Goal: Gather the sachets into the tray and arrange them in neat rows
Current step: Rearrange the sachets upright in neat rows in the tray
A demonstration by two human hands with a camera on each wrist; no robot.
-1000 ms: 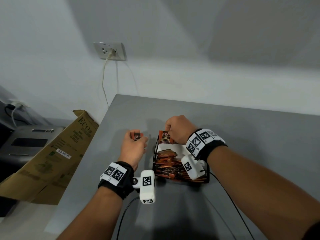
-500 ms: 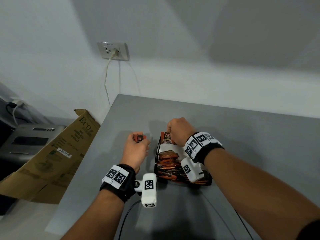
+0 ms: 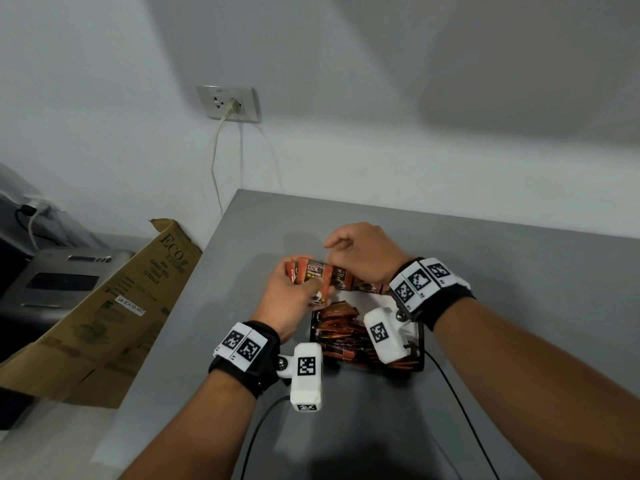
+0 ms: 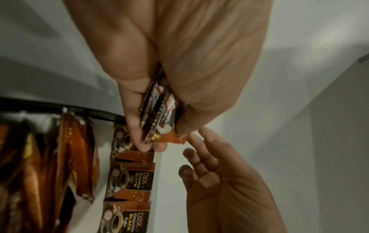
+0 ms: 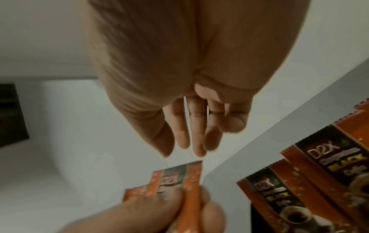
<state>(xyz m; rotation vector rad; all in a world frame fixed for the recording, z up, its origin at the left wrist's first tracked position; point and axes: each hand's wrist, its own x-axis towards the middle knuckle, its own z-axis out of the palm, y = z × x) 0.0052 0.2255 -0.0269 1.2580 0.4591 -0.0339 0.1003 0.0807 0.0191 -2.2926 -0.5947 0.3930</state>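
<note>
My left hand [image 3: 311,289] pinches a small stack of orange and black sachets [image 3: 313,273] between thumb and fingers, just past the far left corner of the black wire tray [image 3: 421,351]. The same stack [image 4: 159,113] fills the left wrist view. My right hand [image 3: 332,254] hovers over the stack with relaxed fingers and holds nothing; in the right wrist view its fingertips [image 5: 191,141] stop just short of the top sachet [image 5: 175,178]. A row of sachets [image 3: 360,284] stands upright along the tray's far end. Several more sachets [image 3: 339,327] lie loosely heaped inside.
The tray sits on a grey table [image 3: 519,306] against a white wall. A cardboard box [image 3: 104,306] leans at the table's left edge, with a grey machine [image 3: 62,278] behind it. A wall socket [image 3: 228,103] has a cord hanging down. Black cables [image 3: 460,410] trail across the near table.
My left hand has carried its sachets right, to the tray's far corner. My right hand has let go of the upright sachet and moved left over the left hand's stack.
</note>
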